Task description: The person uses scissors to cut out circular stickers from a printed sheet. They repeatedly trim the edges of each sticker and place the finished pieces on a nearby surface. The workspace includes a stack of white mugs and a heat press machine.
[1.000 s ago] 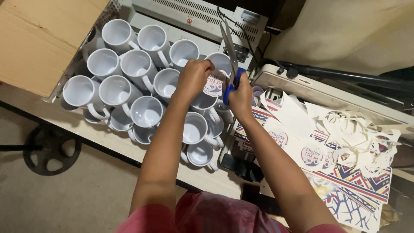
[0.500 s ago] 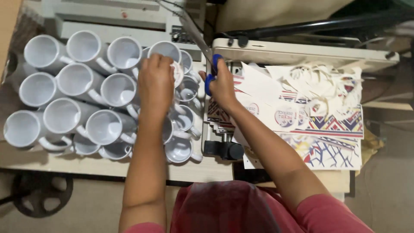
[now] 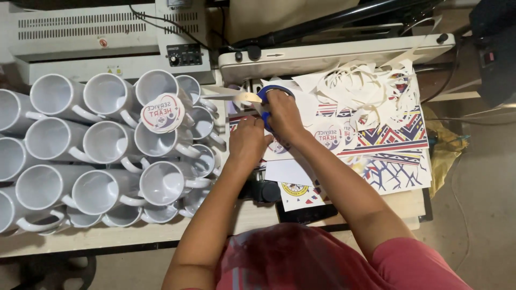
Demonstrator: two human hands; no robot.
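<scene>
Moved since the earlier frames: left hand [image 3: 248,140], off the mug cluster and now on the printed sheets; round printed cut-out [image 3: 162,113], now lying flat across a mug mouth; scissors [image 3: 252,98], swung from upright to level.

Item, far left: white mugs [image 3: 51,137], packed rim to rim and stacked on the wooden bench [image 3: 107,233]. Grey machine with vents [image 3: 80,32] behind them.

Item: round printed cut-out, resting on the rim of one mug in the upper row, well apart from both hands. Risk, as judged: it sits loose on an open rim, so a knock to the crowded mugs could tip it in or off.

Item: left hand, fingers curled down, pressing on the paper just beside the right hand; whether it pinches a sheet cannot be told.

Item: scissors, blue-handled, blades pointing left over the mugs nearest the press. Right hand [image 3: 283,115] is clenched through the handles, fingers closed round them.

Item: printed sheets [image 3: 387,142], stacked on the flat press [image 3: 333,53], lying under both hands; the sheet edge being handled sits beneath the left fingertips, beside the scissor handles. Risk, as judged: blades close to the left fingers could nick them or cut into a printed design.

Item, right: white paper offcuts [image 3: 365,86], heaped loosely on the sheets.
</scene>
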